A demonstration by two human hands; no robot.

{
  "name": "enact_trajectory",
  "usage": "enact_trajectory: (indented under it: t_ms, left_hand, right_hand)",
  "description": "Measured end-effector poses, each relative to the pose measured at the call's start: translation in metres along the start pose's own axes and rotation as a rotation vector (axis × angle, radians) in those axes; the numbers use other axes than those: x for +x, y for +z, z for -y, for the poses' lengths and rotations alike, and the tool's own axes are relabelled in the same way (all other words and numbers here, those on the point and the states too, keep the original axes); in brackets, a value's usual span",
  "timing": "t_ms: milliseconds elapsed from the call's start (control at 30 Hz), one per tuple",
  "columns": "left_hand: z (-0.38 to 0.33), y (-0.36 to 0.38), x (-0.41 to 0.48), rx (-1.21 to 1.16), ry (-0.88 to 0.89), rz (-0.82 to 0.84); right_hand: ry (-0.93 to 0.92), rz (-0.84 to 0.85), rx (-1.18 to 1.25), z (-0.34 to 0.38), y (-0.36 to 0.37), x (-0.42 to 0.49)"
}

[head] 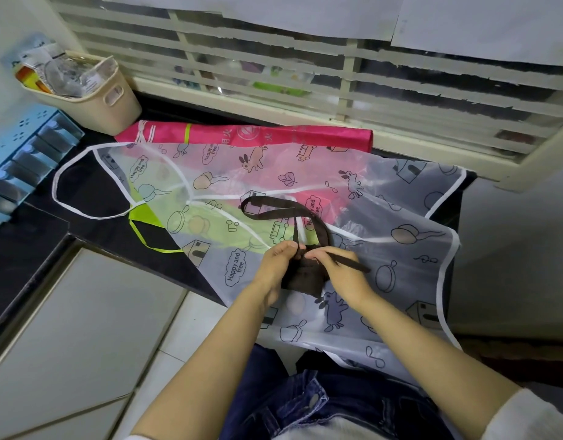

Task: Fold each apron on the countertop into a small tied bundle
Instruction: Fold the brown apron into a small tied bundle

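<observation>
A person's left hand (275,271) curls round the near-left side of a small folded brown apron (302,281), thumb pressed on top. The right hand (345,274) grips the bundle from the other side and pinches a strap end (356,265) that trails toward 3 o'clock. From between the thumbs a brown strap loop (267,206) arcs away toward 11 o'clock. The bundle sits at the middle of the scene, on a see-through cartoon-print apron (400,198) spread flat over the black countertop (26,246). Beneath that sheet lie a pink apron (242,133) at 12 o'clock and a lime-green apron (143,215) at 9 o'clock. A beige basket (115,112) stands at 10 o'clock, with a blue rack (20,160) to its left.
</observation>
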State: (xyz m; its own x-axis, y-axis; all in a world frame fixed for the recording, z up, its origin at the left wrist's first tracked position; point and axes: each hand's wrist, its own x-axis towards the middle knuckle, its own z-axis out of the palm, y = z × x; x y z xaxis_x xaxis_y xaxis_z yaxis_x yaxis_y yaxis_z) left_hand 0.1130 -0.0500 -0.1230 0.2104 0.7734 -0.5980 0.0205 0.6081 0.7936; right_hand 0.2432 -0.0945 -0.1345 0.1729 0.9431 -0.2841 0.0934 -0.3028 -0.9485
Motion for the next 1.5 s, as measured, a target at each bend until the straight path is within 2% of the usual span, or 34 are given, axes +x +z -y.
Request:
enact_trajectory:
  t_ms: [167,267,500,567,667,900,967,1067,1167,1267,1367,1500]
  left_hand:
    - [0.002,-0.007,0.005,-0.211,-0.021,-0.047]
    - [0.005,-0.005,0.006,-0.283,-0.015,-0.082]
    - [0.005,0.002,-0.003,-0.244,0.243,-0.042]
    - [0.006,0.003,-0.003,-0.191,0.306,-0.047]
    - [0.009,-0.004,-0.002,0.031,0.355,-0.033]
    - [0.018,-0.017,-0.004,0.389,0.331,0.080]
    - [0.021,-0.017,-0.002,0.530,0.348,0.093]
    - [0.028,-0.019,0.002,0.619,0.348,0.092]
    - [0.031,-0.020,0.005,0.626,0.336,0.070]
    - [0.030,-0.017,0.005,0.692,0.339,0.077]
    - [0.028,-0.014,0.001,0.695,0.307,0.106]
    - [0.019,-0.012,-0.007,0.620,0.177,0.194]
  right_hand:
    - [0.301,-0.208,0.148,-0.024,-0.014,0.000]
    - [0.440,-0.258,0.257,-0.027,-0.014,-0.002]
    - [0.403,-0.243,0.179,-0.023,-0.007,0.003]
    - [0.417,-0.188,0.182,-0.018,-0.006,0.005]
    - [0.478,-0.168,0.232,-0.007,-0.008,0.011]
    - [0.634,-0.188,0.326,0.000,-0.012,0.018]
    - [0.595,-0.205,0.313,0.006,-0.012,0.017]
    - [0.381,-0.151,0.148,0.019,-0.011,0.016]
    - [0.156,0.010,-0.088,0.039,-0.009,0.022]
    - [0.017,0.196,-0.301,0.055,-0.005,0.030]
    - [-0.023,0.300,-0.403,0.062,0.004,0.038]
    - [-0.013,0.394,-0.497,0.064,0.017,0.049]
